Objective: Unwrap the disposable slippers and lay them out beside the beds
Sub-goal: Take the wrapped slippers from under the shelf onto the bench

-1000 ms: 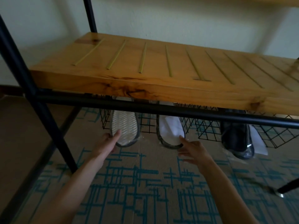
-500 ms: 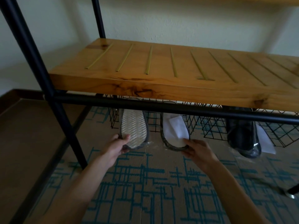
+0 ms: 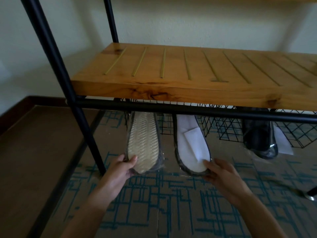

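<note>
Two plastic-wrapped slipper packs stick out from under the wooden shelf [image 3: 188, 90]. The left slipper pack [image 3: 144, 143] shows a cream ribbed sole with a grey rim; my left hand [image 3: 120, 169] grips its near end, thumb on top. The right slipper pack [image 3: 192, 145] shows a white insole with a grey rim and a white paper slip; my right hand [image 3: 221, 172] holds its near end, thumb on the insole. A dark wrapped slipper pack [image 3: 260, 138] lies further right, untouched, in a black wire basket [image 3: 295, 134].
A black metal frame post [image 3: 80, 117] stands just left of my left hand, and a black crossbar [image 3: 188, 109] runs under the shelf. The floor is cardboard printed with teal lines [image 3: 171, 203]. A dark floor strip lies at left.
Both hands went from reaching toward the packs to closing on their near ends. The packs have slid out toward me, and my view has moved back and up.
</note>
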Demonstrator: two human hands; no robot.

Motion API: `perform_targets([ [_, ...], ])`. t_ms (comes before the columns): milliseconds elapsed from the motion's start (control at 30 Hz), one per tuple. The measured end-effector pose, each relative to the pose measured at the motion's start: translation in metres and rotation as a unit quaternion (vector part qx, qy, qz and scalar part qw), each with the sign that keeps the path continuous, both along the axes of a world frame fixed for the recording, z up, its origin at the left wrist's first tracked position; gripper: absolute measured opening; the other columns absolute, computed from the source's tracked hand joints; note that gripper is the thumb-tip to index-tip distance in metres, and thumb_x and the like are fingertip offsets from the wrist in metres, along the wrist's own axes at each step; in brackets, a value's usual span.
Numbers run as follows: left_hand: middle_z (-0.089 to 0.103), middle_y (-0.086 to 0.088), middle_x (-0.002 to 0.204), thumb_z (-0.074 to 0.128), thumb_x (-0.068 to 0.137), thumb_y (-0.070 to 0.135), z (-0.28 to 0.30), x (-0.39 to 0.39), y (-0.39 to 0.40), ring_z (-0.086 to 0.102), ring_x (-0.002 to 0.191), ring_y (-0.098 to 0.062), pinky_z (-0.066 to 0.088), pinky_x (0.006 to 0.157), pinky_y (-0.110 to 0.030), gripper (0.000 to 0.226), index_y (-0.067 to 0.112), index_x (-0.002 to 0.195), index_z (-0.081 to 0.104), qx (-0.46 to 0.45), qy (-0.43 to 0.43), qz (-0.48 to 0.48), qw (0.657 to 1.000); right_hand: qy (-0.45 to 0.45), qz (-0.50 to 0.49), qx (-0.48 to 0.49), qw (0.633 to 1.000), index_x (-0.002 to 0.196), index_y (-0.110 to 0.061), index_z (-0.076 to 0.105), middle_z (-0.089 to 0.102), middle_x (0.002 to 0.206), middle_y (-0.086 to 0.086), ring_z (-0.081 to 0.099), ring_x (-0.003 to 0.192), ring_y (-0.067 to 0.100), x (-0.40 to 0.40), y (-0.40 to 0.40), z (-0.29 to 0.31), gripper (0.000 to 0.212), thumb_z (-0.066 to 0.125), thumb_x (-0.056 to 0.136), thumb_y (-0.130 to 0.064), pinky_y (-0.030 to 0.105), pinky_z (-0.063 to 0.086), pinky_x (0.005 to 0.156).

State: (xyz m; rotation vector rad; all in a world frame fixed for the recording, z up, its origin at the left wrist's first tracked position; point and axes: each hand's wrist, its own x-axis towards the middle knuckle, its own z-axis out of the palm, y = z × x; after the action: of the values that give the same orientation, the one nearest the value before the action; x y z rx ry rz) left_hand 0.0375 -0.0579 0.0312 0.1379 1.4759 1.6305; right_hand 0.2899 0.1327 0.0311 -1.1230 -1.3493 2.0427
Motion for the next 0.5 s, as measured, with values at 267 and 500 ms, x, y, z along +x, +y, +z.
perform_targets([
  [267,0.053,-0.019,0.139,0.055,0.093,-0.001,0.041,0.033,-0.045,0.06,0.108,-0.031,0.053,0.071,-0.039,0.053,0.001,0.143,0.038,-0.047,-0.107,0.023,0.993,-0.066,-0.042,-0.082,0.994,0.105,0.004,0.061,0.066,0.107,0.024,0.066,0.093,0.037,0.026,-0.041,0.051,0.018,0.055,0.089,-0.003,0.046,0.052,0.074],
  [500,0.065,-0.009,0.114,0.057,0.091,-0.004,0.105,0.073,-0.089,0.062,0.094,-0.027,0.054,0.077,-0.051,0.041,0.018,0.126,0.051,-0.16,-0.145,0.052,0.975,-0.117,-0.052,-0.162,0.978,0.092,0.005,0.056,0.06,0.086,0.022,0.066,0.072,0.029,0.063,-0.09,0.139,0.011,0.048,0.088,0.011,0.036,0.051,0.058],
])
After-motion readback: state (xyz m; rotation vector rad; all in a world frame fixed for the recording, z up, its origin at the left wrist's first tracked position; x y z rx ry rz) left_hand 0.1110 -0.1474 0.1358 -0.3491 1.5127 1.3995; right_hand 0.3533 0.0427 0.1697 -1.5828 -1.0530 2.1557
